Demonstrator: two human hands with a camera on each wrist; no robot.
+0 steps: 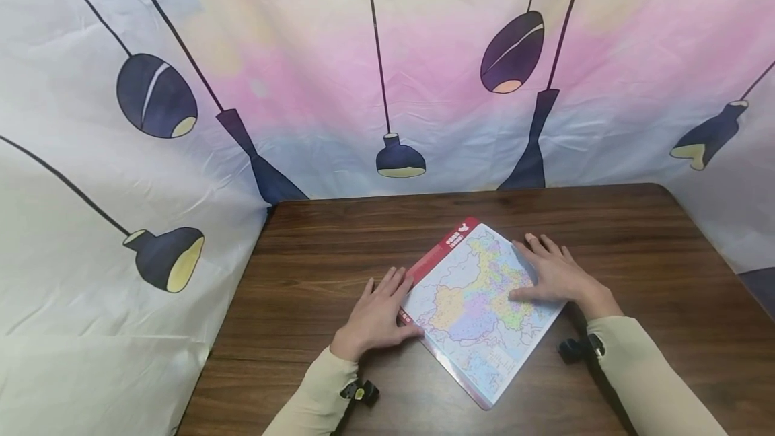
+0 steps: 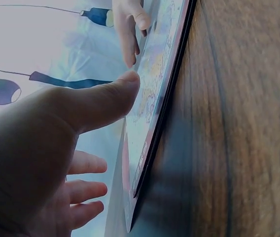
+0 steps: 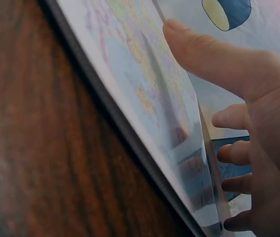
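I see left hand point(image 1: 377, 318) flat on desk point(image 1: 303, 274), fingers straight, thumb touching map point(image 1: 478, 301) edge | right hand point(image 1: 554, 274) flat on map, fingers spread, gripping nothing | map mid-desk

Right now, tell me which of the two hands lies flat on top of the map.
The right hand lies flat on the map, near its right edge. The left hand rests mostly on the table, only its thumb touching the map's left edge.

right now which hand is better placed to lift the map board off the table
Left, probably: the left hand sits at the map board's edge, thumb against it, while the right hand lies flat on top.
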